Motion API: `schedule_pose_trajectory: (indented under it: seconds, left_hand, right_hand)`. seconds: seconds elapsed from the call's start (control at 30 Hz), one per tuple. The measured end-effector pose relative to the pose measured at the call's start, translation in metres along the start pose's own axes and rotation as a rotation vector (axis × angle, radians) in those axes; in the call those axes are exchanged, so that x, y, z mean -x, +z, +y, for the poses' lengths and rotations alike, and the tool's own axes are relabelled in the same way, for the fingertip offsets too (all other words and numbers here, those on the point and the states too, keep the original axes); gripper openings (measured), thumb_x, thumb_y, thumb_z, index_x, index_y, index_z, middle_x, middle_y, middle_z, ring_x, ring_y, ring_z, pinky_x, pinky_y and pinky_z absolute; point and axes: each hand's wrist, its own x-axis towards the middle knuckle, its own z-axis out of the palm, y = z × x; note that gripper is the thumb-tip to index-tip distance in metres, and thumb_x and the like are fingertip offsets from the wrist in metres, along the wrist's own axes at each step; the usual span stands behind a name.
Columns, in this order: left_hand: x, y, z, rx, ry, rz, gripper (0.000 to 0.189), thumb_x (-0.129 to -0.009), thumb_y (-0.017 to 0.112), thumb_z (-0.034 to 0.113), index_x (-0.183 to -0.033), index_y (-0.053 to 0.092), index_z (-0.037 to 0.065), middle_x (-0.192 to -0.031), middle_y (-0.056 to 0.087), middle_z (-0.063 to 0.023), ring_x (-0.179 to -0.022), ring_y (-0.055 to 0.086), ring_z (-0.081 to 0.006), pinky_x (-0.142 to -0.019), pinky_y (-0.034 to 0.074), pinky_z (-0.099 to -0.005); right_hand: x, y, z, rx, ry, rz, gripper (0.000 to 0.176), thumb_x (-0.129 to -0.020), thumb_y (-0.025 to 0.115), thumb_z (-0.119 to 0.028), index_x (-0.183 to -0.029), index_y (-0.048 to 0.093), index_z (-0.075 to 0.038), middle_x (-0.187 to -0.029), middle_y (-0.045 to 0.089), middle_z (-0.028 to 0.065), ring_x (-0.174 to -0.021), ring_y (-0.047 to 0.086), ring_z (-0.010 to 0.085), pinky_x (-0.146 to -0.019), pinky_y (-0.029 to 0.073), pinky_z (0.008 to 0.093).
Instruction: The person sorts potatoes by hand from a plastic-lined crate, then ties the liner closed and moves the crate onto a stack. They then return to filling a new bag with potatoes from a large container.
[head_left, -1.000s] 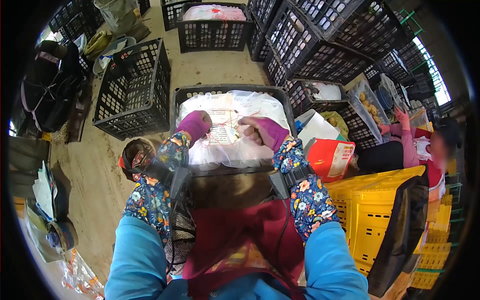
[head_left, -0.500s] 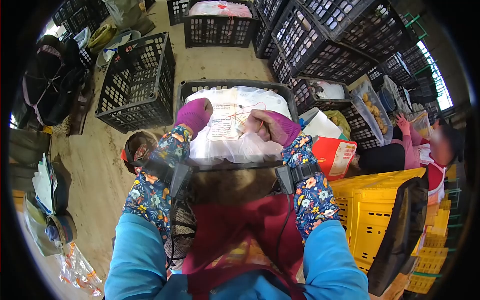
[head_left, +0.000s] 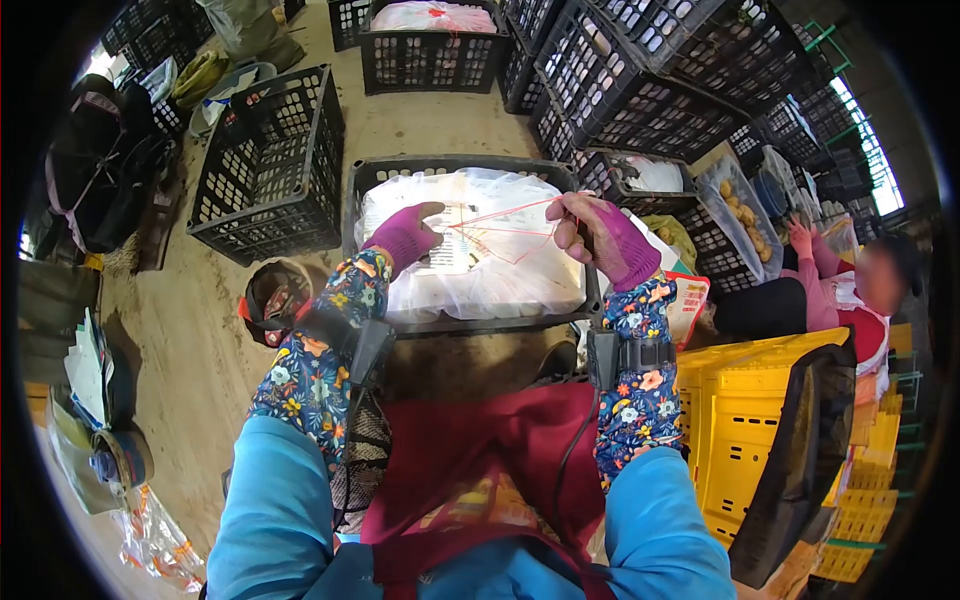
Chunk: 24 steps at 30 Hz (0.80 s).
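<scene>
A white plastic bag (head_left: pixel 520 290) fills the black crate (head_left: pixel 430 328) in front of me, with a printed paper label (head_left: pixel 446 258) showing through or lying on its top. Thin red string (head_left: pixel 500 214) runs from the middle of the bag up to my right hand (head_left: pixel 612 238), which pinches its end above the crate's right side. Several strands spread out, drawn fairly straight. My left hand (head_left: pixel 408 236), in a purple glove, hovers over the bag's left part with thumb and fingers apart and nothing visible in it.
An empty-looking black crate (head_left: pixel 265 165) stands at left. Stacked black crates (head_left: pixel 650 90) rise at the back right. A yellow crate (head_left: pixel 735 450) is by my right arm. Another person (head_left: pixel 850 300) sits at right, near a crate of potatoes (head_left: pixel 742 215).
My right hand has moved right and slightly up, pulling the red string out from the bag. My left hand has opened from a fist and shifted slightly right and down.
</scene>
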Motion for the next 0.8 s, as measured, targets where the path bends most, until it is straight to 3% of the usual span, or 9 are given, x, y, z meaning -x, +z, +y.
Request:
schedule_pose_trajectory:
  seconds: [0.13,0.17,0.27,0.3,0.4,0.43,0.53,0.63,0.8]
  left_hand:
    - [-0.005,0.013,0.008,-0.346,0.087,0.112,0.044,-0.075,0.068,0.024,-0.119,0.068,0.016,-0.089,0.071,-0.0109,-0.079,0.068,-0.0276,-0.077,0.053,-0.0338]
    - [-0.008,0.015,0.012,-0.322,0.026,0.106,0.036,-0.076,0.068,0.027,-0.111,0.072,0.019,-0.09,0.072,-0.0098,-0.076,0.067,-0.0291,-0.076,0.053,-0.0345]
    - [-0.017,0.013,0.013,-0.269,-0.076,0.06,0.034,-0.076,0.068,0.029,-0.107,0.073,0.017,-0.088,0.072,-0.0111,-0.074,0.067,-0.0295,-0.076,0.054,-0.0356]
    - [-0.014,0.012,0.013,-0.134,0.006,0.093,0.029,-0.081,0.068,0.027,-0.103,0.072,0.009,-0.082,0.071,-0.0099,-0.065,0.066,-0.0235,-0.066,0.054,-0.0328]
    - [-0.011,0.012,0.017,0.344,-0.139,0.079,0.027,-0.089,0.069,0.024,-0.1,0.071,-0.001,-0.075,0.068,-0.0054,-0.055,0.06,-0.0113,-0.051,0.048,-0.024]
    - [-0.014,0.012,0.014,0.359,-0.19,0.086,0.025,-0.091,0.067,0.023,-0.098,0.07,0.0,-0.076,0.067,-0.0061,-0.054,0.059,-0.011,-0.046,0.044,-0.0227]
    - [-0.011,0.009,0.018,0.54,-0.295,0.085,0.023,-0.091,0.066,0.023,-0.101,0.068,0.002,-0.077,0.067,-0.0053,-0.054,0.058,-0.0101,-0.046,0.042,-0.0224]
    - [-0.005,0.001,0.027,0.731,-0.346,0.06,0.019,-0.091,0.062,0.016,-0.102,0.066,0.001,-0.078,0.066,-0.0061,-0.059,0.06,-0.0119,-0.051,0.049,-0.023]
    - [-0.004,0.003,0.03,0.656,-0.375,0.142,0.02,-0.093,0.063,0.02,-0.103,0.065,0.003,-0.079,0.067,-0.004,-0.057,0.058,-0.0094,-0.05,0.044,-0.0214]
  right_hand:
    - [0.013,0.006,-0.015,-0.013,0.012,-0.04,0.044,-0.102,0.044,-0.038,-0.112,0.063,0.0,-0.071,0.06,0.0014,-0.057,0.049,0.0056,-0.052,0.036,0.0194]
    - [0.017,0.005,-0.018,-0.016,-0.012,-0.025,0.045,-0.102,0.044,-0.038,-0.115,0.062,0.001,-0.072,0.06,0.0016,-0.057,0.048,0.0055,-0.052,0.036,0.0193]
    - [0.023,-0.003,-0.021,-0.058,-0.055,0.039,0.048,-0.102,0.045,-0.038,-0.123,0.06,0.002,-0.074,0.06,0.0019,-0.059,0.048,0.0052,-0.053,0.037,0.0191]
    - [0.023,-0.007,-0.021,-0.098,-0.05,0.074,0.048,-0.102,0.045,-0.038,-0.124,0.059,0.002,-0.075,0.06,0.0019,-0.059,0.048,0.0051,-0.053,0.037,0.0191]
    - [0.02,-0.009,-0.017,-0.162,-0.07,0.167,0.047,-0.102,0.046,-0.037,-0.124,0.059,0.002,-0.079,0.062,0.002,-0.062,0.049,0.0046,-0.054,0.037,0.0184]
    - [0.019,-0.008,-0.016,-0.173,-0.083,0.197,0.046,-0.102,0.046,-0.037,-0.124,0.059,0.002,-0.08,0.062,0.0021,-0.063,0.05,0.0044,-0.054,0.037,0.018]
    - [0.018,-0.007,-0.018,-0.132,-0.071,0.224,0.042,-0.101,0.049,-0.035,-0.12,0.06,0.0,-0.084,0.064,0.0029,-0.064,0.052,0.0048,-0.056,0.039,0.0187]
    - [0.015,-0.01,-0.014,-0.073,-0.051,0.204,0.039,-0.1,0.051,-0.034,-0.118,0.062,-0.002,-0.085,0.066,0.0033,-0.065,0.054,0.0058,-0.056,0.041,0.0199]
    - [0.001,-0.009,0.002,0.084,0.052,0.268,0.034,-0.099,0.054,-0.034,-0.114,0.065,-0.007,-0.088,0.069,0.0044,-0.067,0.06,0.0074,-0.058,0.043,0.0201]
